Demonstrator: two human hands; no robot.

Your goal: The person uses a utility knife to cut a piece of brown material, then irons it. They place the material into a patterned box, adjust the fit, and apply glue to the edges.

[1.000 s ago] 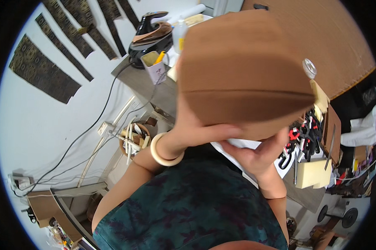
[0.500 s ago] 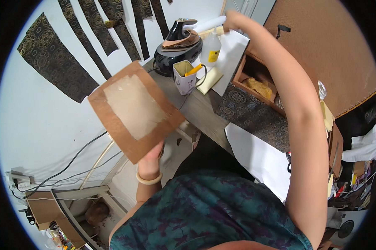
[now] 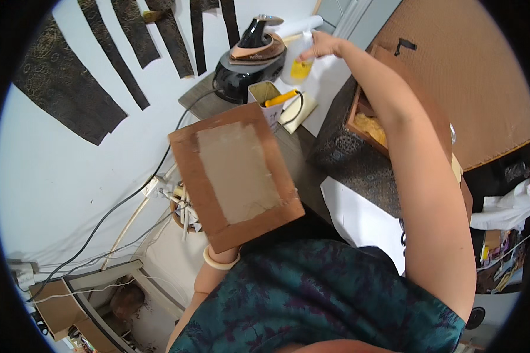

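Note:
My left hand (image 3: 223,255) holds up a brown rectangular board (image 3: 218,232) with a beige panel in its middle. The board hides most of that hand's fingers; a pale bangle sits on the wrist. At the far side of the table, my right hand (image 3: 325,45) has its fingers closed round the upper part of a clear plastic bottle (image 3: 301,70) with a yellow label. To the left of the bottle is a black and copper iron (image 3: 256,50) on its dark base. A pale square tin (image 3: 265,92) with a yellow-handled tool (image 3: 281,98) stands just beyond the board.
An open wooden drawer (image 3: 359,130) with yellow material lies under my right arm, beside dark patterned fabric (image 3: 353,159). White paper (image 3: 359,215) lies nearer to me. Patterned strips (image 3: 65,82) hang on the left wall, above a black cable (image 3: 100,226). A pail of scraps (image 3: 185,217) stands below.
My right hand has come back toward me and closed on the bottle. The board in my left hand has moved right and lower, and the whole view has shifted slightly.

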